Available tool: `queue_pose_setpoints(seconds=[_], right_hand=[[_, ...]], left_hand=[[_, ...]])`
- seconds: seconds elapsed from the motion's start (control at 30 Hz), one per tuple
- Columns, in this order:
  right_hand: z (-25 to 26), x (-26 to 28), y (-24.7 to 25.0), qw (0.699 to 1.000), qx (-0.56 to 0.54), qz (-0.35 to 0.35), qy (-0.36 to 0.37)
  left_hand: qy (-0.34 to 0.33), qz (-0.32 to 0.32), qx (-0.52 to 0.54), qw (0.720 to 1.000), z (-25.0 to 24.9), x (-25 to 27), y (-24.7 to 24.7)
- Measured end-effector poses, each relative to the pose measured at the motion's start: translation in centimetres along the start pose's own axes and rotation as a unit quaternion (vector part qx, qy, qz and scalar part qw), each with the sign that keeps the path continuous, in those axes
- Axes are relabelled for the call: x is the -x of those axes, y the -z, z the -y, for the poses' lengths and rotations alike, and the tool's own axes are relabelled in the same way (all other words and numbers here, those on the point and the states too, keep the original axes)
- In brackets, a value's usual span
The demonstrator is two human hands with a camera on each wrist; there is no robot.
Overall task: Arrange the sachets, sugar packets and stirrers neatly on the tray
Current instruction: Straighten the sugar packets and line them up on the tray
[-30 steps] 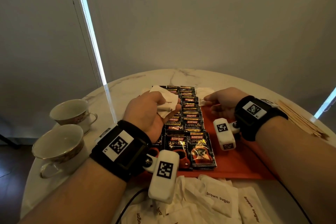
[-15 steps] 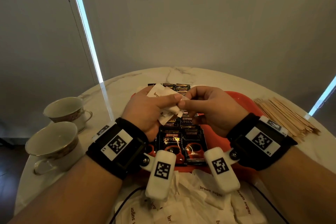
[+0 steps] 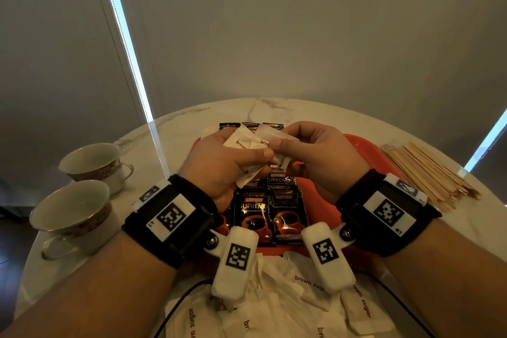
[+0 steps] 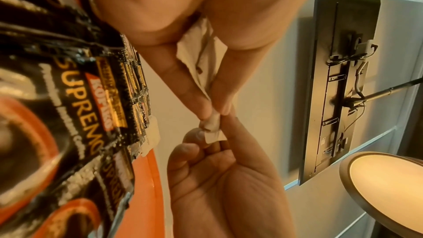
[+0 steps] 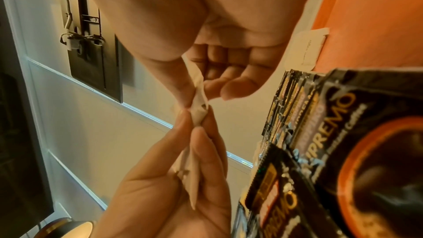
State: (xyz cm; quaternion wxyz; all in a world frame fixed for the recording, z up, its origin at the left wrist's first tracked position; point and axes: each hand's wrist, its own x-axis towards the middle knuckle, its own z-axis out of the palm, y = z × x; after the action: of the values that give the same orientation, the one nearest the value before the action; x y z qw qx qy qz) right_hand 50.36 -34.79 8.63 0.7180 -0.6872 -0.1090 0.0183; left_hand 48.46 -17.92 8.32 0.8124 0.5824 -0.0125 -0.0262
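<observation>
Head view – left hand point(image 3: 222, 162): raised over the tray's middle, thumb and fingers pinching white packets point(image 3: 248, 145) marked "brown"
Head view – right hand point(image 3: 315, 153): just beside the left one, thumb and forefinger pinching the same packets at their right end
Head view – tray point(image 3: 365, 151): orange, mid-table, its right part bare
Head view – sachets point(image 3: 270, 214): black, in overlapping rows from the tray's near edge to its far edge, under both hands
Head view – loose packets point(image 3: 299, 291): white heap on the table at the tray's near edge
Head view – stirrers point(image 3: 428, 173): wooden bundle on the table, off the tray's right edge
Head view – cups point(image 3: 82, 200): two, near the table's left edge
Left wrist view – left hand point(image 4: 206, 61): fingertips closed on crumpled packets point(image 4: 201, 55)
Left wrist view – right hand point(image 4: 219, 169): palm up, fingertips meeting the packets' end
Left wrist view – sachets point(image 4: 87, 88): lie close on the orange tray point(image 4: 151, 178)
Right wrist view – right hand point(image 5: 228, 42): thumb and forefinger nip the packets point(image 5: 199, 104)
Right wrist view – left hand point(image 5: 171, 187): grips them from the other end
Right wrist view – sachets point(image 5: 332, 142): on the tray point(image 5: 370, 24); one packet point(image 5: 309, 48) lies flat at their far end
</observation>
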Motion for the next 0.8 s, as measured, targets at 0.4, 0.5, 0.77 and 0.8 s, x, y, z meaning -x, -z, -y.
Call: queue_pose_setpoints(seconds=[0.4,0.5,0.77,0.8], right_hand=[[-0.5,0.0,0.0,1.0,0.007,0.007,-0.015],[-0.3,-0.1,0.1,1.0,0.011,0.011,-0.027],[0.0,-1.3,1.5,0.998,0.012,-0.04,-0.036],[-0.1,-1.8,2.1,0.997,0.01,-0.065,-0.036]], left_hand=[[0.011,-0.094,0.063,0.994,0.1,-0.8,0.3],[0.02,-0.09,0.068,0.993,0.0,-0.8,0.1],[0.024,-0.115,0.093,0.989,-0.2,-1.0,0.0],[0.026,-0.122,0.103,0.987,-0.4,-1.0,0.1]])
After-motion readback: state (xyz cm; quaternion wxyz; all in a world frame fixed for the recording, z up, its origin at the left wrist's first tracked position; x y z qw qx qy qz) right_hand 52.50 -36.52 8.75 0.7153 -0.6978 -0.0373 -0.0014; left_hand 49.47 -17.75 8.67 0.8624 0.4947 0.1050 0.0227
